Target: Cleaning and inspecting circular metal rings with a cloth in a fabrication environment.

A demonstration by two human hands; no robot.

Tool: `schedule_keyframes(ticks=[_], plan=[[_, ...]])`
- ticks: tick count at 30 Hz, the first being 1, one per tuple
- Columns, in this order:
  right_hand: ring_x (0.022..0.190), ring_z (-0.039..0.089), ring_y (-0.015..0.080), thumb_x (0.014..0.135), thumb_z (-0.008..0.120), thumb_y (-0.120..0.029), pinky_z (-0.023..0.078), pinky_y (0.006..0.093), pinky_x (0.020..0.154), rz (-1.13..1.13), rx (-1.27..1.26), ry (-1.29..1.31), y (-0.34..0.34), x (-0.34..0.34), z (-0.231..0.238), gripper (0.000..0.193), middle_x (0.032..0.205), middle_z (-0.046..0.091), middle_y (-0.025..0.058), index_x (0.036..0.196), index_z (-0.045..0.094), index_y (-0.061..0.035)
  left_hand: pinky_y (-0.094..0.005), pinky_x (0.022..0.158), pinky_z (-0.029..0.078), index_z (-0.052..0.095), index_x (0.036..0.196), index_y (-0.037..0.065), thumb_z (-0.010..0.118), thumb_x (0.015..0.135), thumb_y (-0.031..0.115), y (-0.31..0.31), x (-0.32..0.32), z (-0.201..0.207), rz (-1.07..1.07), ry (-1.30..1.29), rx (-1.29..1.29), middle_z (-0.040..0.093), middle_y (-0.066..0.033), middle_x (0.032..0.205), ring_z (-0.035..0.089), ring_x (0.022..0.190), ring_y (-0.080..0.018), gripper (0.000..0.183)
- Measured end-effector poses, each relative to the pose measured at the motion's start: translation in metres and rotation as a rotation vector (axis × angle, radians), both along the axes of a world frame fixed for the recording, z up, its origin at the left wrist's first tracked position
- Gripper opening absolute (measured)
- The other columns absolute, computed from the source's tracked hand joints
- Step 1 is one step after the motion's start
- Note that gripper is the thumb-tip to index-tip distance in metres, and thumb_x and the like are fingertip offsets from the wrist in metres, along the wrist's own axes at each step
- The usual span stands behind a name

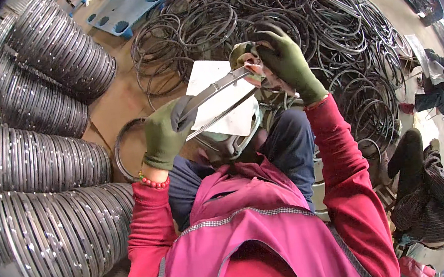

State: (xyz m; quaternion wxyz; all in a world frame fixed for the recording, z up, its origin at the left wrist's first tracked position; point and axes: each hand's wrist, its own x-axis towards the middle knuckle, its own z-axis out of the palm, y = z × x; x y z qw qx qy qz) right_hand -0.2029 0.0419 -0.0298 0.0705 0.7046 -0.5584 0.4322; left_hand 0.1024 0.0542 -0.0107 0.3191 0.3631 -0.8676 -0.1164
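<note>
A metal ring [214,88], a flat dark grey band with a small bracket along it, is held up before me, seen nearly edge-on. My left hand [165,133], in a green glove with dark fingertips, is closed round the ring's near left part. At the ring's far right part, my right hand [286,61], gloved alike, is closed on a crumpled multicoloured rag [258,72]. The rag is against the band; part of the ring behind it is hidden. Beneath the ring, a white board [205,72] lies on a stand [232,145] between my knees.
Tall stacks of similar rings [47,156] stand on the left. A big tangled heap of loose rings [271,3] covers the floor ahead and to the right. A blue pallet [134,4] lies far left of the heap. People sit at the right, the nearest a seated person [432,200].
</note>
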Motion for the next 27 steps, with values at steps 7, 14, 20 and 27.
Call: schedule_keyframes(ticks=[7,14,20,27], plan=[[0.108,0.049,0.0160,0.077,0.067,-0.021,0.039,0.0297,0.092,0.548,0.472,-0.609,0.022,0.025,0.005,0.060,0.118,0.054,0.0099,0.126,0.040,0.0015,-0.0359,0.058,0.047,0.062,0.094,0.005,0.068,0.071,0.012,-0.010,0.019,-0.018,0.074,0.113,-0.021,0.061,-0.0133,0.079,0.059,0.069,-0.0326,0.025],[0.086,0.060,0.0338,0.063,0.074,-0.027,0.049,0.0383,0.070,0.080,0.269,-0.091,0.013,0.040,-0.004,0.051,0.093,0.061,0.0159,0.103,0.056,-0.0025,-0.0360,0.064,0.047,0.061,0.101,0.008,0.067,0.069,0.008,-0.027,0.015,-0.006,-0.017,0.160,-0.053,0.061,-0.0117,0.083,0.060,0.075,-0.0305,0.033],[0.074,0.062,0.0262,0.071,0.062,-0.022,0.049,0.0381,0.063,-0.089,0.092,0.162,0.001,0.093,0.023,0.020,0.077,0.061,0.0071,0.087,0.058,-0.0118,-0.0384,0.070,0.046,0.052,0.115,0.011,0.066,0.071,0.015,-0.040,-0.018,0.026,-0.016,-0.075,-0.207,0.060,-0.0122,0.096,0.057,0.087,-0.0309,0.046],[0.073,0.063,0.0249,0.072,0.060,-0.018,0.049,0.0368,0.063,-0.034,0.106,0.276,-0.008,0.105,0.025,0.015,0.076,0.061,0.0068,0.086,0.058,-0.0122,-0.0384,0.066,0.049,0.061,0.102,0.013,0.063,0.076,0.018,-0.062,-0.018,-0.007,0.104,0.011,0.072,0.064,-0.0140,0.086,0.061,0.079,-0.0345,0.027]])
